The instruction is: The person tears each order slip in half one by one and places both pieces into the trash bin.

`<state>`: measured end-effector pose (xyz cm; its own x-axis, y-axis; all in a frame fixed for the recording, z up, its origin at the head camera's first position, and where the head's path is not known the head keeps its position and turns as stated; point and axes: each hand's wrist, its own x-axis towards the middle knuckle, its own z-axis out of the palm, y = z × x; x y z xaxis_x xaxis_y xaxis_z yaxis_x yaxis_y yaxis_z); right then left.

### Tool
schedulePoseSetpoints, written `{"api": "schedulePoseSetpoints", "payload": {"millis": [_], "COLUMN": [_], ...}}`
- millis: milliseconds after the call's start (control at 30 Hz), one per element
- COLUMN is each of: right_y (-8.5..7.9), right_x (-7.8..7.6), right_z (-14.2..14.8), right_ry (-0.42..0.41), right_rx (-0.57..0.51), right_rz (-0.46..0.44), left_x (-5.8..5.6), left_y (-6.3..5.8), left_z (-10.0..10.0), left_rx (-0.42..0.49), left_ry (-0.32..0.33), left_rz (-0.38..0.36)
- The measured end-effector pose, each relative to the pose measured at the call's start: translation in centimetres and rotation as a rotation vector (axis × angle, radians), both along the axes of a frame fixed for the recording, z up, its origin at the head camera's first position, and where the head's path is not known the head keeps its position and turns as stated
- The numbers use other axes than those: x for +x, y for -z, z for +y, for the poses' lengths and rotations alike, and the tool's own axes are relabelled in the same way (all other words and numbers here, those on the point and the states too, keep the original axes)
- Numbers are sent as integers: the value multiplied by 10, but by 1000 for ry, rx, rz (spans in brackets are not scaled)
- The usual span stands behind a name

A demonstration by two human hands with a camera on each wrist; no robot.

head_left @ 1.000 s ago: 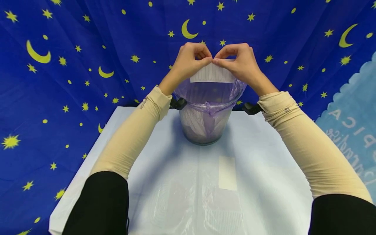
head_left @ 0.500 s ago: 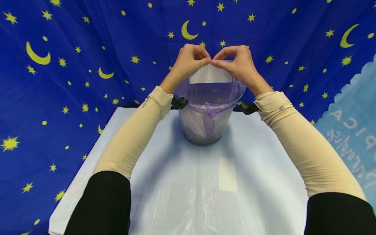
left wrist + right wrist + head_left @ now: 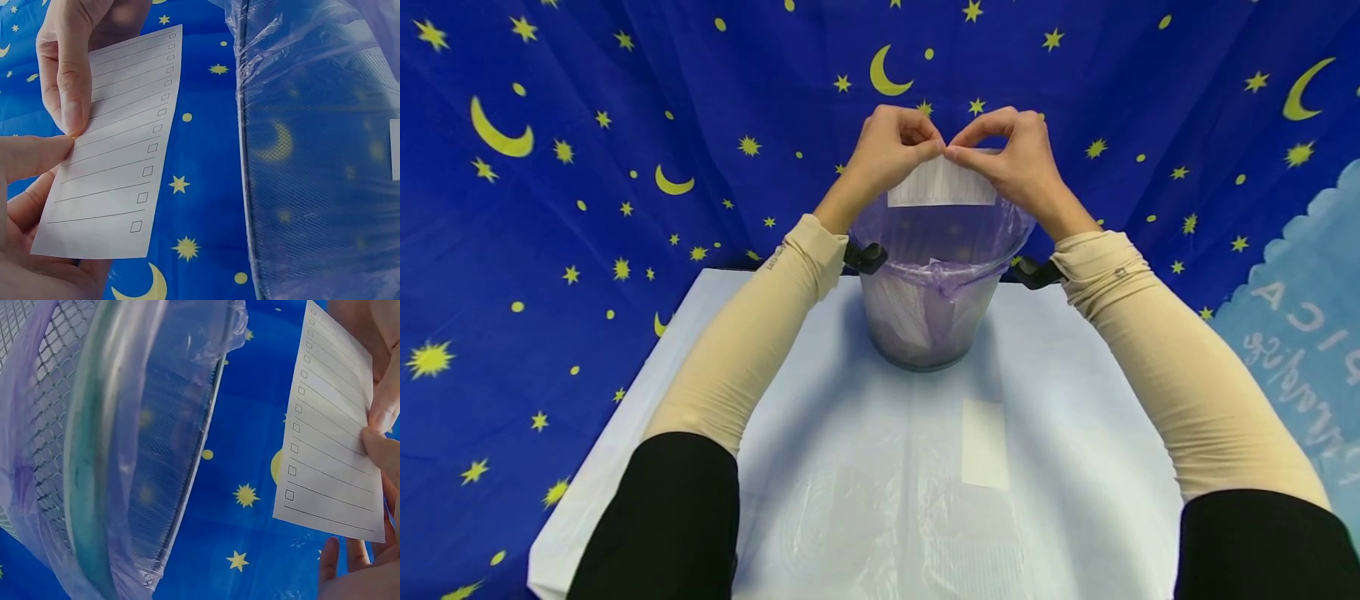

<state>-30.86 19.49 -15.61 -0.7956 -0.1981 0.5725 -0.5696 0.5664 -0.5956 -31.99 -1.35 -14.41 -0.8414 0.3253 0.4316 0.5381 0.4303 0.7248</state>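
Both hands meet at the top edge of a white checklist sheet (image 3: 942, 187), printed with lines and small checkboxes. My left hand (image 3: 889, 154) pinches it near the middle of that edge between thumb and forefinger. Right beside it, thumb and forefinger of my right hand (image 3: 1017, 158) pinch the same edge, the two thumb tips almost together. The sheet (image 3: 119, 162) hangs upright between the hands in the left wrist view. Below it in the head view stands a mesh wastebasket (image 3: 917, 325), lined with a thin purple bag (image 3: 943, 279) folded over its rim (image 3: 90, 456).
The wastebasket stands at the far side of a white-covered table (image 3: 820, 433). A cream paper rectangle (image 3: 985, 443) lies nearer the front. Behind hangs a blue curtain (image 3: 760, 75) with stars and moons; a light blue cloth with lettering (image 3: 1307, 333) is at the right.
The pinch on the sheet is kept throughout. My right wrist has come slightly inward since the first frame, and the head view has shifted a little.
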Motion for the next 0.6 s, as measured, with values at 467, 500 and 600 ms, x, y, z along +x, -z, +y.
{"api": "schedulePoseSetpoints", "payload": {"millis": [467,500,600], "right_y": [6,6,5], "right_x": [5,6,11], "right_z": [-1,-2,-5], "right_ry": [24,20,10], "right_rx": [-62,-69,-92], "right_rz": [141,141,147], "left_x": [-1,-1,-2], "left_y": [2,3,5], "left_z": [0,0,0], "left_rx": [106,102,70], "left_ry": [21,13,-6], "left_rz": [-104,-99,-77]}}
